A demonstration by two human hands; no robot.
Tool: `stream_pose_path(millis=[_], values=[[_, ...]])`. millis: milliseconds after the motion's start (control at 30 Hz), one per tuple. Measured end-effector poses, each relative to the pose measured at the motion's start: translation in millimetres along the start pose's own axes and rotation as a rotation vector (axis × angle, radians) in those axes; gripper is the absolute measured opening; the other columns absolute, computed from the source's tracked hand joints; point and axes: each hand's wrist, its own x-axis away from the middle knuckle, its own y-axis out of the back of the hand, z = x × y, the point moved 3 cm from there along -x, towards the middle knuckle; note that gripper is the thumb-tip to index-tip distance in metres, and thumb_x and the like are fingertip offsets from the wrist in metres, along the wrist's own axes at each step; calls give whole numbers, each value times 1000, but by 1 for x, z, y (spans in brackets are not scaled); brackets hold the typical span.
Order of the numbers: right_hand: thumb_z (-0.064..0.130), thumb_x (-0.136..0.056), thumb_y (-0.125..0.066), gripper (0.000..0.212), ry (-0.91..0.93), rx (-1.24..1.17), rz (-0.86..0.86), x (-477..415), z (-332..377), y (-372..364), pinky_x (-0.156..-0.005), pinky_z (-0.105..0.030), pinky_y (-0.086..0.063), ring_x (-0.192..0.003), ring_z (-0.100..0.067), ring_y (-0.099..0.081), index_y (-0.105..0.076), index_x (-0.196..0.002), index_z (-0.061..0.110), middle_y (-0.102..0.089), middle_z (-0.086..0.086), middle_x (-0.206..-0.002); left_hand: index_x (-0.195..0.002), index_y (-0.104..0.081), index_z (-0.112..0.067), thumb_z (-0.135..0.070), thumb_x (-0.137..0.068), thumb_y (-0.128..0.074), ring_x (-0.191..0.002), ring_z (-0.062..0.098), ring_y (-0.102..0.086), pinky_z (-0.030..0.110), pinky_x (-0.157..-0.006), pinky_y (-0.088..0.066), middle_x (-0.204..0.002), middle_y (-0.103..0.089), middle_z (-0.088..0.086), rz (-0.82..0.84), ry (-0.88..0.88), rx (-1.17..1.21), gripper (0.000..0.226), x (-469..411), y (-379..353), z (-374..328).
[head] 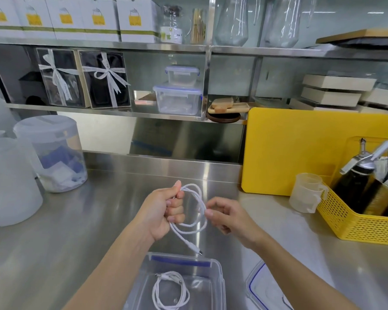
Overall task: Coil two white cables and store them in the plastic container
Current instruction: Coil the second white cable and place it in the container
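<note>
My left hand (pixel 164 211) is closed on a white cable (pixel 197 204) that hangs in loose loops above the steel counter. My right hand (pixel 226 214) pinches the right side of those loops between thumb and forefinger. The cable's plug end (pixel 198 250) dangles just above the far rim of the clear plastic container (pixel 220 274). A second white cable (pixel 169 290) lies coiled on the container's floor, near my left forearm.
The container's lid (pixel 264 289) lies to its right on the counter. A yellow basket (pixel 356 222) with bottles, a small measuring cup (pixel 306 193) and an upright yellow cutting board (pixel 300 151) stand at the right. Translucent tubs (pixel 52 151) stand at the left.
</note>
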Motion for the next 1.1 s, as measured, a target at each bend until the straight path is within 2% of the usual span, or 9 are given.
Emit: stream_pose_path(millis=[200, 300, 367, 533, 667, 767, 867, 967, 1100], values=[[11, -86, -62, 18, -70, 188, -33, 5, -11, 18, -46, -12, -33, -45, -1, -39, -67, -72, 21, -52, 13, -48, -60, -47, -8, -23, -96, -46, -27, 5, -23, 16, -28, -26, -34, -28, -9, -98, 24, -17, 38, -1, 17, -8], [20, -90, -57, 18, -121, 267, 13, 1, -11, 15, -59, -19, -43, -57, -1, -50, -66, -75, 22, -60, 9, -63, -61, -46, -9, -24, -96, -46, -28, 5, -21, 17, -28, -24, -35, -27, -9, -128, 27, -82, 38, -3, 13, 1], [30, -91, -53, 18, -173, 120, 58, -1, -10, 5, -66, -22, -50, -68, -6, -59, -68, -83, 24, -67, 7, -74, -61, -44, -10, -24, -96, -46, -27, 5, -20, 17, -28, -23, -36, -27, -9, -122, 28, -108, 38, -5, 7, 8], [27, -96, -46, 25, -153, -105, -47, -12, -8, -16, -48, -13, -39, -51, -4, -53, -66, -84, 19, -70, 3, -65, -61, -45, -11, -27, -97, -44, -29, 5, -23, 18, -31, -28, -35, -28, -9, -102, 24, -69, 39, -6, -3, 15], [23, -95, -48, 28, -162, -17, -90, -13, -10, -13, -52, -18, -40, -49, -6, -50, -63, -73, 12, -65, 8, -51, -63, -50, -10, -30, -96, -45, -33, 9, -40, 25, -44, -44, -38, -42, -4, -105, 72, -201, 39, -3, 0, 17], [21, -94, -50, 30, -117, 61, -132, -14, -12, -12, -48, -12, -39, -46, -3, -49, -64, -76, 1, -62, 8, -48, -68, -61, -6, -37, -94, -49, -57, 23, -68, 32, -52, -57, -58, -67, 10, -120, 161, -360, 42, 1, 7, 14], [17, -93, -50, 31, -92, 165, -214, -13, -13, -7, -53, -16, -41, -49, -7, -49, -62, -71, -1, -60, 7, -48, -82, -63, -1, -34, -94, -50, -67, 28, -71, 42, -61, -60, -70, -70, 15, -153, 183, -530, 37, 1, 23, 8], [18, -94, -49, 31, -111, 288, -227, -13, -16, -5, -62, -29, -44, -56, -13, -51, -62, -72, 1, -61, 3, -56, -76, -60, -1, -15, -95, -49, -64, 25, -68, 46, -78, -58, -64, -63, 12, -167, 191, -650, 26, 1, 39, 7], [21, -94, -49, 30, -128, 321, -259, -15, -20, -8, -63, -32, -46, -56, -11, -52, -63, -74, 1, -59, -1, -59, -65, -73, -9, -18, -75, -70, -89, 24, -69, 39, -78, -53, -85, -74, 12, -53, 299, -276, 14, 3, 44, 15]])
